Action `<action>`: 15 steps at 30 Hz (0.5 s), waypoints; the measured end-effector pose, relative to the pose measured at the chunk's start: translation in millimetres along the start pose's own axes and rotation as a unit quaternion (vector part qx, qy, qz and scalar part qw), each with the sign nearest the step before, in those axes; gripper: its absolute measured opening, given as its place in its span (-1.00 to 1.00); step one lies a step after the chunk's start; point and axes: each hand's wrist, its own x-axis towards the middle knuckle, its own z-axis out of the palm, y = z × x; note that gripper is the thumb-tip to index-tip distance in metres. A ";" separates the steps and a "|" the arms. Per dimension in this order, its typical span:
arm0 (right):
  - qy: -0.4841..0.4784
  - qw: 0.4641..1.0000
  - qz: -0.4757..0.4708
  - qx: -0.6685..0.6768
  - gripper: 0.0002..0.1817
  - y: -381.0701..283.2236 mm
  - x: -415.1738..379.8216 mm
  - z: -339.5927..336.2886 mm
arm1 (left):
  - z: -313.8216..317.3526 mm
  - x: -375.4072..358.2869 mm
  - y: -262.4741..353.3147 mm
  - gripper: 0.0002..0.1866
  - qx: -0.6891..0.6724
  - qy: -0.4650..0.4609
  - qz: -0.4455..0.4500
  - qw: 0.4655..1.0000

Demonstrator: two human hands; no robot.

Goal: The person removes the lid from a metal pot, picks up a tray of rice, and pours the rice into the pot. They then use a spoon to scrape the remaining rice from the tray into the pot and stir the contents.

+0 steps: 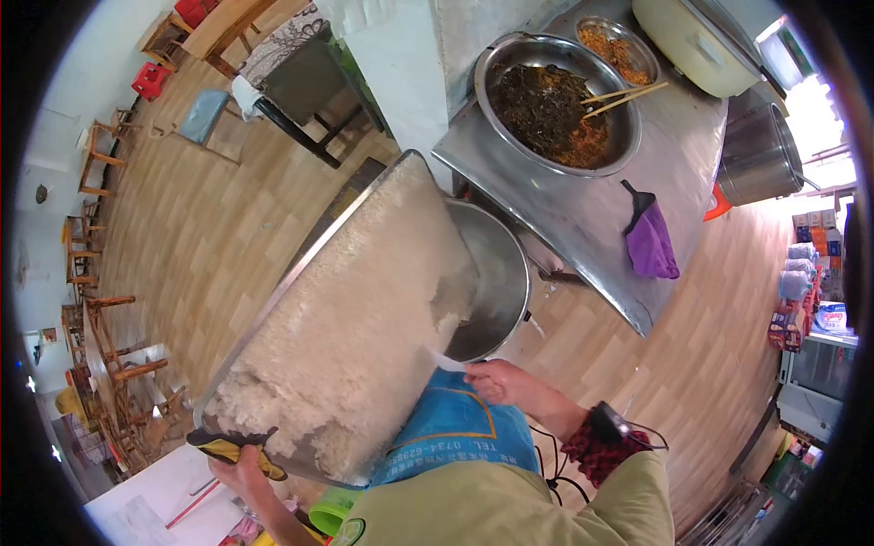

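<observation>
A large metal tray of cooked white rice is tilted over a round metal pot. Its far right part overhangs the pot's opening. My left hand is closed on the tray's near left corner, with a yellow and black cloth between the fingers and the metal. In my right hand is a white flat paddle, its blade reaching into the rice at the tray's right side. Rice covers most of the tray; some bare metal shows near the front edge.
On the metal table stand a bowl of dark greens with chopsticks, a smaller bowl and a cream pot. A purple cloth lies there too. Wooden chairs line the left; a steel pot stands right.
</observation>
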 end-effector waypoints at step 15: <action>0.277 0.919 -0.246 -0.136 -0.81 -38.5 92.5 -7.0 | 5.0 -6.2 5.2 -0.50 -0.008 0.006 0.019 1.000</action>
